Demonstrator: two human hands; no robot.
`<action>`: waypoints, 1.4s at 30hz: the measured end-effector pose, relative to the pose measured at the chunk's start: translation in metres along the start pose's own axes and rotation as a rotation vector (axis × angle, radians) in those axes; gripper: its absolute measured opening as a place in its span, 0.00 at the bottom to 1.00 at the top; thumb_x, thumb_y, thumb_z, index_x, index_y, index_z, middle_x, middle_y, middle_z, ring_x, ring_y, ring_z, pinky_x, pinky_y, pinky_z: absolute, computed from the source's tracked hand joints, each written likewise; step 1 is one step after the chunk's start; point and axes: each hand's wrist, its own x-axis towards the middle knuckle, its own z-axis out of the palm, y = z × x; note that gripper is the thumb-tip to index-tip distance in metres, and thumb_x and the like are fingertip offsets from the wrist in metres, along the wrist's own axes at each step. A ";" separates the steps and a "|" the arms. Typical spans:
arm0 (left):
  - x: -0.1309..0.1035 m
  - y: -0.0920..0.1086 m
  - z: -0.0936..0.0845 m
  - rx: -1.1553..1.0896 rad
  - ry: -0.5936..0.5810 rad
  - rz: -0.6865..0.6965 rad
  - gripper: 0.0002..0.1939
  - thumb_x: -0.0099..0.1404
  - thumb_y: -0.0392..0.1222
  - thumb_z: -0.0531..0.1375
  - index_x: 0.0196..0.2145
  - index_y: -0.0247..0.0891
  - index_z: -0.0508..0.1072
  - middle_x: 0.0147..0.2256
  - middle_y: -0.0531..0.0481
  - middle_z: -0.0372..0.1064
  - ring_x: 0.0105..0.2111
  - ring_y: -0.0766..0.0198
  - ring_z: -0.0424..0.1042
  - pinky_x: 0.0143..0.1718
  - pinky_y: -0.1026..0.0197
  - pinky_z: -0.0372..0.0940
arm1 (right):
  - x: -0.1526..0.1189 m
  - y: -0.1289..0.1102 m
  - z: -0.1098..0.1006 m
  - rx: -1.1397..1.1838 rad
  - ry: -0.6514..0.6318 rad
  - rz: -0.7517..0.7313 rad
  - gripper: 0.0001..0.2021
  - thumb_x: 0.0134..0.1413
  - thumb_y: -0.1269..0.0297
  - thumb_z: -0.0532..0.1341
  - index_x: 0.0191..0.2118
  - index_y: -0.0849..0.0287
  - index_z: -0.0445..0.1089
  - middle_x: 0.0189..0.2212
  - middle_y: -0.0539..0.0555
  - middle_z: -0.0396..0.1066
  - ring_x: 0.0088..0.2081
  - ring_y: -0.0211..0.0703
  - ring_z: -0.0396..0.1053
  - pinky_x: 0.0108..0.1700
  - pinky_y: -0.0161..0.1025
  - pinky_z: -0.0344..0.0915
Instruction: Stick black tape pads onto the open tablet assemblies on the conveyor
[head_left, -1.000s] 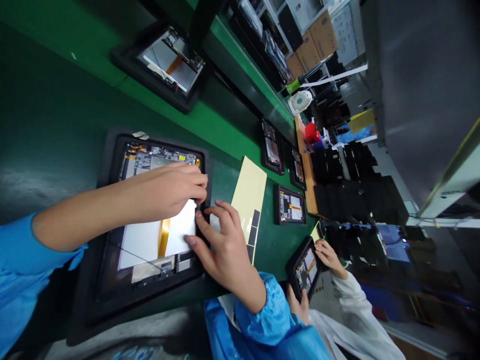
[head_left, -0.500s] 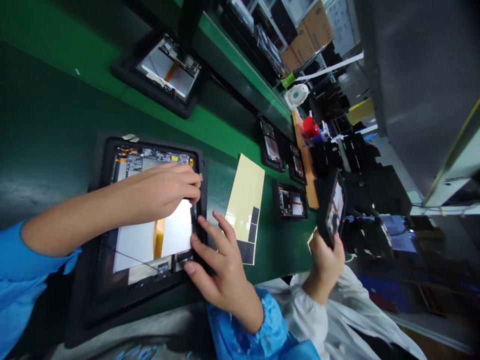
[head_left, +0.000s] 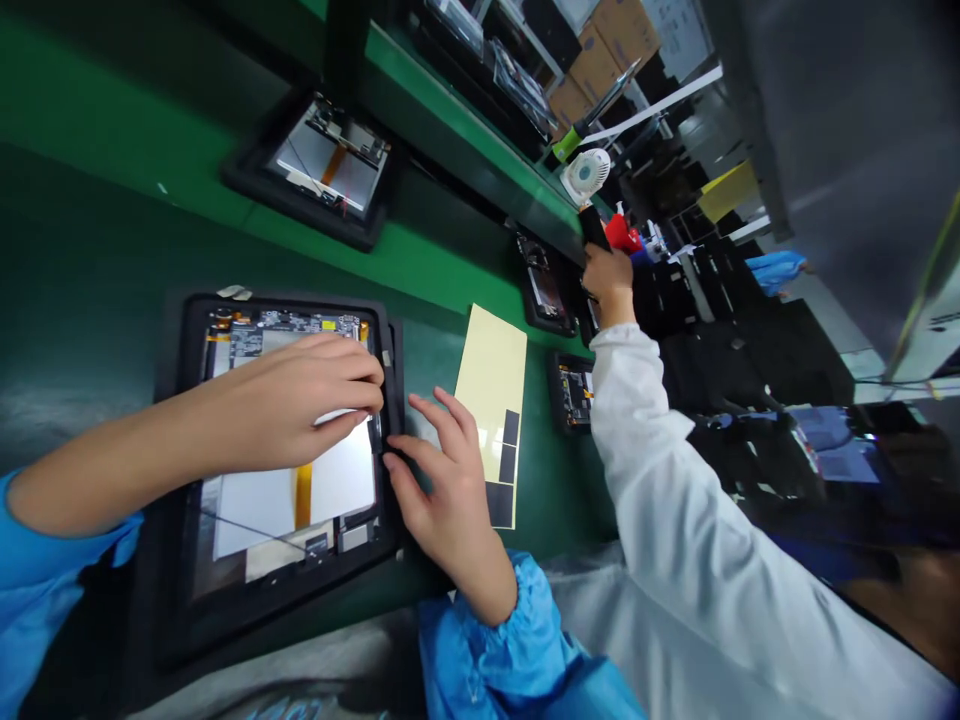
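Note:
An opened tablet (head_left: 341, 480) lies in a black foam frame (head_left: 169, 600), showing its circuit board, a white panel and an orange flat cable. Across its upper part reaches my left hand (head_left: 322, 390), fingers bent and pressed together at the tablet's right edge; whatever they pinch is hidden. My right hand (head_left: 442, 490) has its fingers spread, the index and thumb tips at the frame's right edge. Right of it lies a pale yellow sheet (head_left: 491, 370) bearing several black rectangular pieces (head_left: 501, 505).
Another opened tablet (head_left: 330, 165) in foam sits farther back. More devices (head_left: 544, 280) lie at the right, near a co-worker's hand (head_left: 609, 280), which grips something dark. That white-sleeved arm (head_left: 645, 430) spans the right side. A small white fan (head_left: 586, 175) stands behind.
The co-worker's hand has moved forward across the bench; the tablet it held upright no longer shows there. My right index and thumb have drawn closer together. My left hand stays at the tablet's edge.

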 end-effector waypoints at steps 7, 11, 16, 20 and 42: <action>0.000 -0.006 0.004 -0.014 0.028 0.008 0.16 0.83 0.37 0.50 0.43 0.40 0.78 0.44 0.48 0.74 0.48 0.53 0.70 0.55 0.50 0.61 | 0.017 0.006 -0.008 -0.072 -0.133 -0.225 0.11 0.77 0.71 0.63 0.42 0.61 0.83 0.63 0.67 0.80 0.73 0.63 0.69 0.70 0.59 0.77; 0.000 -0.010 0.009 -0.011 0.077 0.026 0.17 0.83 0.41 0.50 0.42 0.41 0.78 0.42 0.47 0.75 0.46 0.53 0.72 0.53 0.50 0.62 | 0.023 0.008 -0.010 -0.095 -0.166 -0.276 0.11 0.77 0.72 0.62 0.42 0.61 0.83 0.62 0.67 0.80 0.73 0.62 0.70 0.70 0.59 0.78; 0.002 -0.002 0.004 -0.007 0.031 -0.002 0.18 0.83 0.35 0.48 0.41 0.38 0.77 0.42 0.47 0.74 0.48 0.55 0.70 0.54 0.50 0.61 | 0.024 0.008 -0.005 -0.159 -0.133 -0.346 0.11 0.77 0.74 0.60 0.43 0.61 0.81 0.62 0.69 0.80 0.74 0.63 0.69 0.68 0.60 0.78; 0.002 -0.003 0.002 -0.009 0.028 -0.017 0.19 0.83 0.36 0.49 0.41 0.38 0.78 0.43 0.47 0.75 0.48 0.54 0.70 0.55 0.49 0.61 | 0.023 0.014 0.003 -0.141 -0.115 -0.363 0.10 0.76 0.75 0.59 0.45 0.61 0.78 0.61 0.69 0.79 0.74 0.62 0.68 0.70 0.59 0.77; 0.006 -0.010 0.000 -0.080 0.013 -0.036 0.15 0.79 0.40 0.54 0.39 0.43 0.80 0.42 0.49 0.76 0.46 0.53 0.73 0.54 0.52 0.63 | 0.023 0.014 0.004 -0.048 -0.294 -0.203 0.11 0.77 0.76 0.55 0.47 0.57 0.72 0.65 0.71 0.75 0.78 0.58 0.61 0.75 0.68 0.70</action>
